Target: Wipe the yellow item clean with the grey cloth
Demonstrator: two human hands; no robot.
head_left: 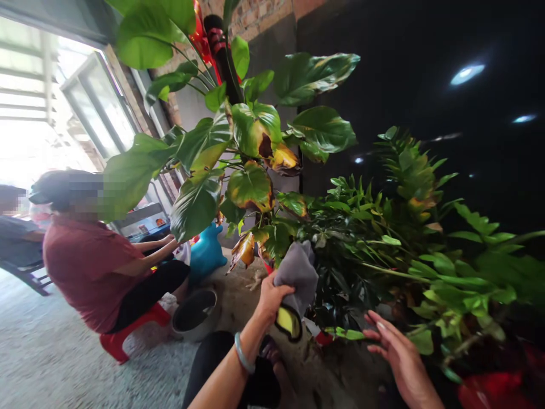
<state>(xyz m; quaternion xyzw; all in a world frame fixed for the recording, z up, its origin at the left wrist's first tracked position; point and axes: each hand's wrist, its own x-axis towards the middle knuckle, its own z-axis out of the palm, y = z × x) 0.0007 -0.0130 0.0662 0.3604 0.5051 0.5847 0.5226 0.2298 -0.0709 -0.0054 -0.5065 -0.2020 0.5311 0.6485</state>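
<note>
My left hand [272,304], with a pale bangle on its wrist, is closed around a bunched grey cloth [300,278] in front of the plants. Below the fingers shows a black-edged yellow piece [288,322]; whether it is part of the cloth I cannot tell. My right hand [398,355] is open and holds nothing, its fingers stretched toward a narrow light-green leaf [346,334]. Just beyond the cloth rises a tall potted plant with broad leaves, some of them yellow and brown at the edges [251,186].
Dense low foliage [361,227] fills the right side against a dark glossy wall [409,74]. A metal basin [196,312] of dark water stands left of my knees. Beyond it, a person in a red shirt [87,267] sits on a red stool [134,332], near a blue object [208,253].
</note>
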